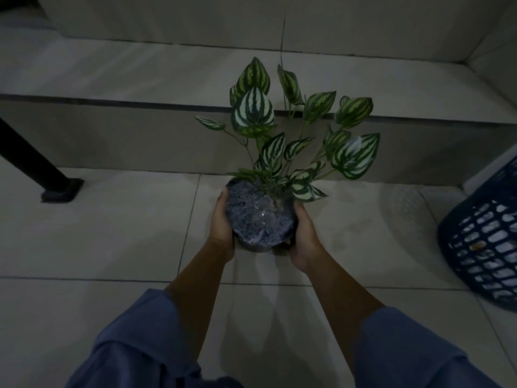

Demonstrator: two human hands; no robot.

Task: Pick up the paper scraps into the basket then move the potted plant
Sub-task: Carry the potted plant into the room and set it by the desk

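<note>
While Clasped From Both Sides, a Potted Plant Is Seen Before a Tiled Step

The potted plant [260, 217] is gripped between both hands. The left hand [222, 228] is curled against the left wall of the dark round pot, and the right hand [303, 239] against its right wall and lower edge. On each side a thumb is laid along the rim, while the fingers are wrapped round the pot and mostly hidden behind it. Whether the pot is resting on the floor tiles [98, 233] or raised just above them cannot be told. Its top is covered with speckled grey gravel, and striped green-and-white leaves [251, 113] are spread upward and away from the fingers.

Just beyond the fingers a tiled step [140, 130] is seen, its face partly covered by the leaves. Well to the right of the right hand's fingers a dark blue lattice basket [481, 242] is cut off by the frame's edge. Pale material is visible through its openings, but what it is cannot be told. Far to the left of the left hand's fingers a black furniture leg [36, 161] is planted on the floor. Blue sleeves [134, 340] are seen above the bare forearms.
</note>
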